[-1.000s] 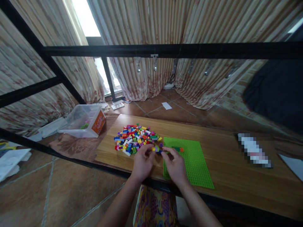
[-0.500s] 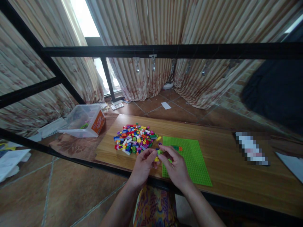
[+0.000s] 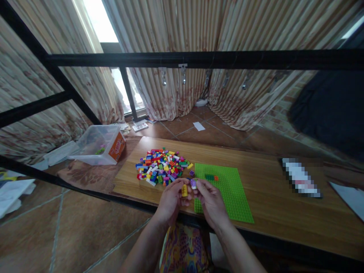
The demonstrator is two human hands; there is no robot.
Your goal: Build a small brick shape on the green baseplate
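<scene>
My left hand [image 3: 171,198] is closed on a yellow toy brick [image 3: 184,190], held upright near the table's front edge. Close beside it, my right hand [image 3: 209,197] pinches a purple toy brick [image 3: 193,184], with a bit of green at its top edge. The two bricks are apart. Under and beyond my right hand lies a green baseplate [image 3: 236,197], bearing a short row of dark green bricks [image 3: 209,177] with an orange brick [image 3: 216,178] at its right end. A loose heap of mixed bricks [image 3: 162,167] spreads behind my left hand.
A clear plastic bin [image 3: 95,146] with an orange label stands left of the wooden table [image 3: 267,182]. On the table's right is a blurred-out flat object [image 3: 301,178], with a white sheet [image 3: 348,201] beyond. A black metal bar [image 3: 142,60] crosses above the table.
My hands have moved slightly apart. The yellow brick now stands in my left fingers and the purple one shows in my right, where a light green piece showed between them before.
</scene>
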